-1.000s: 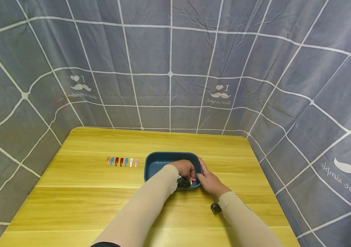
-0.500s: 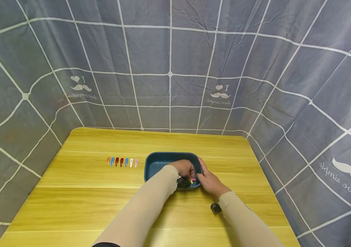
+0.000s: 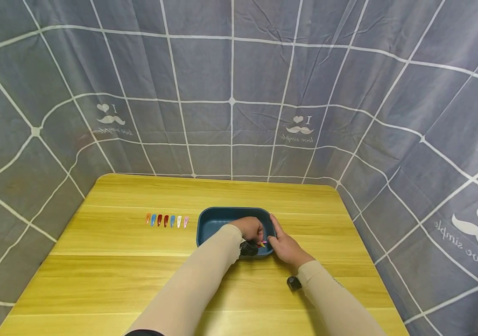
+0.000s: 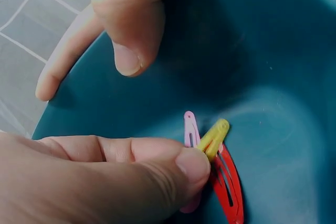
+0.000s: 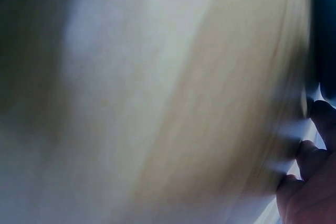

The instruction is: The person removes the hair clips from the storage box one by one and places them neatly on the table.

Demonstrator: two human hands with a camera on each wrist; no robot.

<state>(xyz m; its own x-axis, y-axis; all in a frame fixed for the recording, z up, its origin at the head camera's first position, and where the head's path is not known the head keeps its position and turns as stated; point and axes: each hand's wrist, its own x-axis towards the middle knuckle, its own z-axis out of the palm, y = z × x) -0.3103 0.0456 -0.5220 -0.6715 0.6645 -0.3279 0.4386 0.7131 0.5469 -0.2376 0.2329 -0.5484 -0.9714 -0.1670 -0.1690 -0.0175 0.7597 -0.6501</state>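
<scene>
My left hand point(image 3: 250, 228) reaches into a dark blue rectangular basin point(image 3: 218, 218). In the left wrist view its thumb and finger pinch a yellow snap hair clip point(image 4: 219, 133). A red hair clip point(image 4: 231, 184) lies against the yellow one, and a pink hair clip point(image 4: 190, 125) sticks out from behind the fingers; whether these two are also held I cannot tell. My right hand point(image 3: 288, 247) grips the basin's right wall, thumb inside the rim and fingers outside. The right wrist view is blurred and shows part of this hand at its edge.
To the left of the basin, a row of several hair clips point(image 3: 166, 220) in orange, blue, dark red, white and pink lies on the wooden table point(image 3: 138, 270). A grey curtain point(image 3: 205, 121) with white lines hangs behind and at both sides.
The yellow and pink clips shift slightly at my left fingertips, within the basin's near right corner. The right hand, the basin and the row of clips stay in place.
</scene>
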